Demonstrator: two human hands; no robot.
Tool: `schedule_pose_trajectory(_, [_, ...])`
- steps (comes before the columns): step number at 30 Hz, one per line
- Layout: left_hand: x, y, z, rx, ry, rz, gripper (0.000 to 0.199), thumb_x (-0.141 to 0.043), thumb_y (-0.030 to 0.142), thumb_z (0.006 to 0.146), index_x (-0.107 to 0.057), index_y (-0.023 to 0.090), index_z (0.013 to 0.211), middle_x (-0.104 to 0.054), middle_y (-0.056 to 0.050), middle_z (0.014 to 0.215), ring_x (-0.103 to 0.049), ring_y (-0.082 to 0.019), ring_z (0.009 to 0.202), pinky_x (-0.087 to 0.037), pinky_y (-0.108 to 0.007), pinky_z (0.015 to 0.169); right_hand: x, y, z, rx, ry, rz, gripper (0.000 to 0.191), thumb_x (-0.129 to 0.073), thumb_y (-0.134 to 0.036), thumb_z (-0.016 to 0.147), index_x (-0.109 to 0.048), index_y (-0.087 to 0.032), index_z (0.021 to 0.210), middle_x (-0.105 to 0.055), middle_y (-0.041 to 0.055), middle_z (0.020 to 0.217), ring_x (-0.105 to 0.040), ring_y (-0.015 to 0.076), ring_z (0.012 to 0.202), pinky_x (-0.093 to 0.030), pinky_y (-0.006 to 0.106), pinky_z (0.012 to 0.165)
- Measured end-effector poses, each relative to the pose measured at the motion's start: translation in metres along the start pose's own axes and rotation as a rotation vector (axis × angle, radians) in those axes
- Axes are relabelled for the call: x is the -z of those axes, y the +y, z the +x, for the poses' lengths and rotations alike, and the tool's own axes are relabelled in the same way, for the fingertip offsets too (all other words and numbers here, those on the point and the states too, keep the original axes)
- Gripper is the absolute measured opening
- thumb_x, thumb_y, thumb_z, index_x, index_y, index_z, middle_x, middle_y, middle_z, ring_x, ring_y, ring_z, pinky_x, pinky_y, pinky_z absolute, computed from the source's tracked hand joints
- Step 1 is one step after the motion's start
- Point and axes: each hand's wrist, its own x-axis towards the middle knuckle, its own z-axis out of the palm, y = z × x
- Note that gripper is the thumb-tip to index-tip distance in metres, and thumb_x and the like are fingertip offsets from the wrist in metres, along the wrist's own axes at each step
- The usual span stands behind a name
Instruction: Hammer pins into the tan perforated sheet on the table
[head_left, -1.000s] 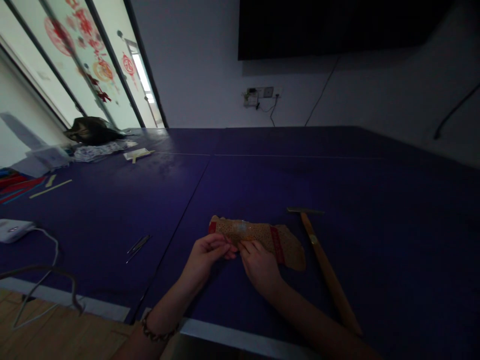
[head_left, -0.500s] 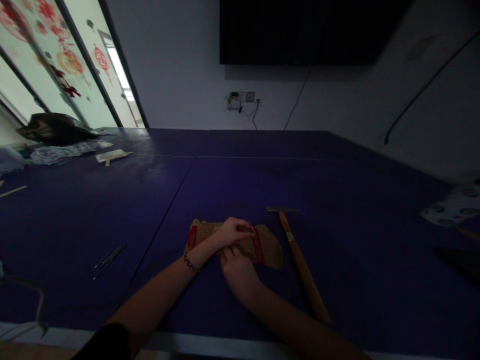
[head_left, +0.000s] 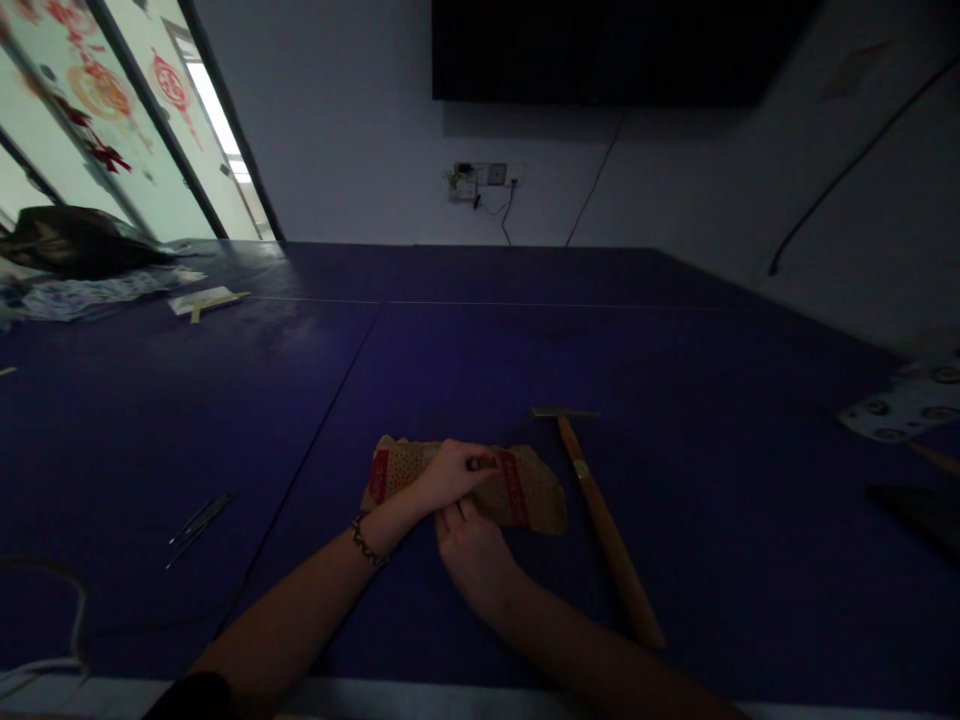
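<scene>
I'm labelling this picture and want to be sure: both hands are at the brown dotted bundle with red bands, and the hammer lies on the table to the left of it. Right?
The hammer's side is wrong: the head view shows the hammer on the table to the right of the brown dotted bundle.

I record one brown dotted piece, elongated, lying crosswise before me on the purple surface. Two red bands cross it, one towards each end. The right end is rounded; the left end's upper edge is uneven. My fingers partly cover the middle, so I cannot verify its condition there.
</scene>
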Motion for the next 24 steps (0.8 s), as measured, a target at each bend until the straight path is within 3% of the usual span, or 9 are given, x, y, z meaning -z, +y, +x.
schedule_pose_trajectory(7, [-0.003,-0.004,0.002,-0.119,-0.058,-0.070,0.014,-0.055,0.019,0.075,-0.068,0.014,0.075,-0.067,-0.004,0.079,-0.059,-0.014,0.075,-0.044,-0.022,0.070,0.001,-0.001,0.001,-0.005,-0.025,-0.004,0.026,-0.049,-0.001,0.070,-0.063,-0.001,0.092,-0.065,0.0187,0.085,-0.059,0.0245,0.076,-0.053,0.032,0.061])
schedule_pose_trajectory(16, [-0.005,-0.004,0.005,-0.124,-0.065,0.046,0.014,-0.053,0.019,0.077,-0.067,0.016,0.077,-0.067,-0.003,0.079,-0.059,-0.014,0.073,-0.044,-0.022,0.068,-0.004,-0.001,-0.001,-0.025,-0.048,0.040,0.027,-0.049,0.001,0.070,-0.062,0.001,0.094,-0.065,0.0196,0.087,-0.059,0.0257,0.080,-0.050,0.033,0.067])
schedule_pose_trajectory(20, [-0.005,-0.004,0.007,-0.130,-0.055,0.057,0.015,-0.053,0.021,0.077,-0.067,0.016,0.077,-0.067,-0.003,0.079,-0.059,-0.015,0.076,-0.043,-0.022,0.070,0.002,0.009,0.001,0.038,-0.059,0.115,0.021,-0.051,-0.003,0.073,-0.065,-0.006,0.088,-0.067,0.0127,0.081,-0.061,0.0214,0.074,-0.048,0.029,0.065])
schedule_pose_trajectory(24, [-0.006,-0.003,0.007,-0.158,-0.069,0.090,0.016,-0.052,0.022,0.078,-0.067,0.017,0.079,-0.066,-0.003,0.081,-0.059,-0.015,0.079,-0.043,-0.022,0.071,0.028,0.038,0.000,0.070,-0.070,0.207,0.018,-0.052,-0.017,0.078,-0.064,-0.016,0.065,-0.066,0.0015,0.064,-0.060,0.0131,0.060,-0.043,0.021,0.057])
